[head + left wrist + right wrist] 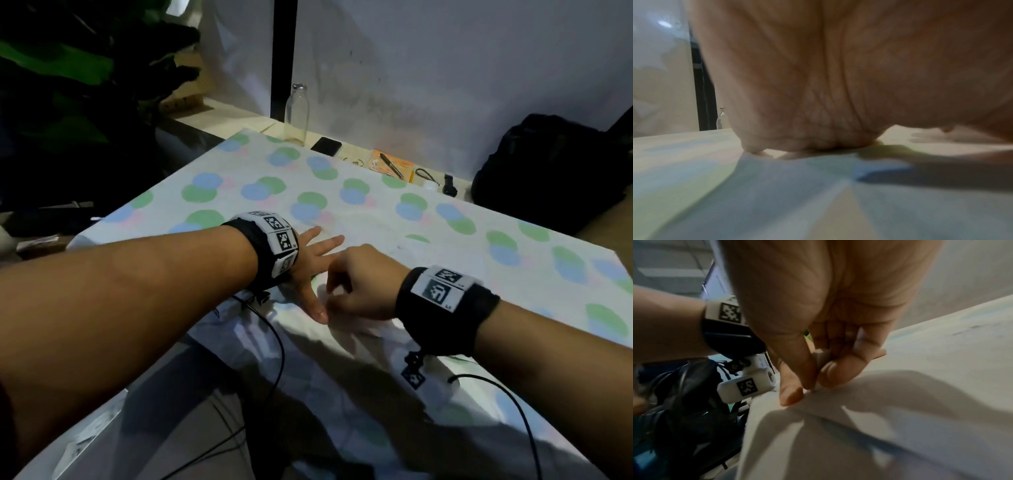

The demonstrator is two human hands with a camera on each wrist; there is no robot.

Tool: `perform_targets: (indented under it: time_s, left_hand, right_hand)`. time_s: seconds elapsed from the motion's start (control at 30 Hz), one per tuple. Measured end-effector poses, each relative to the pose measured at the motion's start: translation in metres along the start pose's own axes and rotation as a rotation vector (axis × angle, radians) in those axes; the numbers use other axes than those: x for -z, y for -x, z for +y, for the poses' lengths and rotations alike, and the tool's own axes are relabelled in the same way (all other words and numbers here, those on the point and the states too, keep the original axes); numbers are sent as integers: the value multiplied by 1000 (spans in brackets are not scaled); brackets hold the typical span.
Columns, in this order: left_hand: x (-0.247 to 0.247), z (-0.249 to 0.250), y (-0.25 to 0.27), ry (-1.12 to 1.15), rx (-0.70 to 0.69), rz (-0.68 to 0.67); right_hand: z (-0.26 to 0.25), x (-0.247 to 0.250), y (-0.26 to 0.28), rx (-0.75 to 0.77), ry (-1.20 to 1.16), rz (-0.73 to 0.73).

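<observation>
Patterned sheet (376,219), pale with blue, green and faint pink blobs, lies spread over the surface and fills the middle of my head view. Its underside shows plain white where it is lifted. My left hand (308,270) lies flat on it at about 6 o'clock of the flat part, fingers spread and straight, palm pressing down; the left wrist view shows that palm (838,73) low over the print (735,178). Just beside it, toward 4 o'clock, my right hand (363,284) pinches a small raised fold of the sheet (900,402). The thumb and forefinger are pressed together on it, with the other fingers (865,344) curled in behind. The left thumb tip sits right at that pinch.

Toward 6 o'clock the sheet drapes off the surface's front edge in shaded folds, and two black cables (281,346) hang there. The sheet's left edge runs from 9 o'clock up to 12 o'clock. Its far edge stops short of the wall, beside a narrow strip that holds a glass bottle (296,114) at 12 o'clock, a dark phone (326,146) and a pen (391,165). A black bag (555,171) sits at 2 o'clock past that edge. Between my hands and that row lies a broad flat stretch of sheet.
</observation>
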State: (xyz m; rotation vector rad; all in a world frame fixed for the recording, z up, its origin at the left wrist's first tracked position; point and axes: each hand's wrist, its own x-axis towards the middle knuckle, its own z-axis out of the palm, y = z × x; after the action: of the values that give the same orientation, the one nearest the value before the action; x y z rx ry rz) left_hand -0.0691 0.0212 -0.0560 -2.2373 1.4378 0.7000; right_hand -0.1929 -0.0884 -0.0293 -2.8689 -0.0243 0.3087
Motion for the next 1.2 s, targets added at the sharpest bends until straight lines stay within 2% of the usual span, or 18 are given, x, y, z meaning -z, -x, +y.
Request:
perform_targets:
  time_s: [0.07,0.2,0.27,0.37,0.43,0.53,0.57,0.73,0.9,0.97,1.13,1.2]
  left_hand:
    - [1,0,0,5,-3,1]
    - [1,-1,1,8,-10,4]
    - [1,0,1,7,-10,4]
    - [2,0,1,0,-10,13]
    - [1,0,0,8,-14,6]
    - [1,-1,-1,3,-4,-2]
    - [1,-1,-1,2,-2,0]
    - [1,0,1,5,-9,19]
    - [1,3,1,15,20,21]
    - [3,4,2,9,26,22]
    - [2,0,2,24,13,33]
    - [3,-2,3,27,5,34]
  right_hand:
    - [1,4,1,-7,16,-12]
    - [21,13,-21,-177,-7,106]
    - [13,7,-14,-116,10,92]
    - [-8,-2,12,9,16,-14]
    - [-2,2,6,-19,41,-8]
    - [22,10,-21,-180,35,105]
    - [26,9,-24,-191,15,129]
    - [0,-4,13,-34,43,-6]
    - [31,7,-19,-239,34,96]
    - [33,5,-23,-213,45,96]
    - [31,0,10,-154,-101,15]
    - [35,-5,20,-143,-144,39]
